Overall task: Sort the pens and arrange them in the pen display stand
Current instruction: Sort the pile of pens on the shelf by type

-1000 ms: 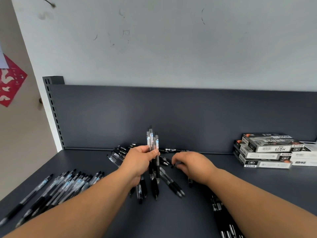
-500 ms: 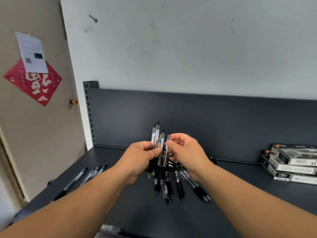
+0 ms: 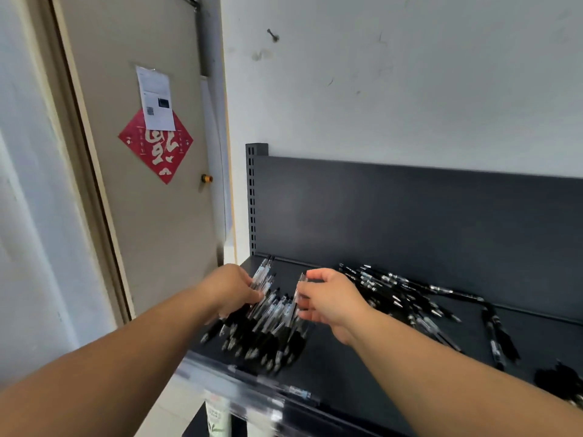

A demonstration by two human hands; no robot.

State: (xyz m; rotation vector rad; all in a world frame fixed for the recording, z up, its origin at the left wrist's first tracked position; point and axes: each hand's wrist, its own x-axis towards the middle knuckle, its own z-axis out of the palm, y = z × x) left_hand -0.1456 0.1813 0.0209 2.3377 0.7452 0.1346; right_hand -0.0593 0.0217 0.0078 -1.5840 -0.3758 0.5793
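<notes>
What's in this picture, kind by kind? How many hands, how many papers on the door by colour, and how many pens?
Hands: 2 (left hand, right hand, each gripping pens)
Red: 1 (red paper on the door)
White: 1 (white sheet overlapping it)
Pens: too many, too blurred to count
Total, pens aside: 4

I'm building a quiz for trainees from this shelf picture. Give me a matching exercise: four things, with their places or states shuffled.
1 left hand
2 right hand
3 red diamond
4 loose pens

A on the door
B scattered on the shelf's right
C grips a pen bunch
D pinches a single pen

Pairs: 1-C, 2-D, 3-A, 4-B
</notes>
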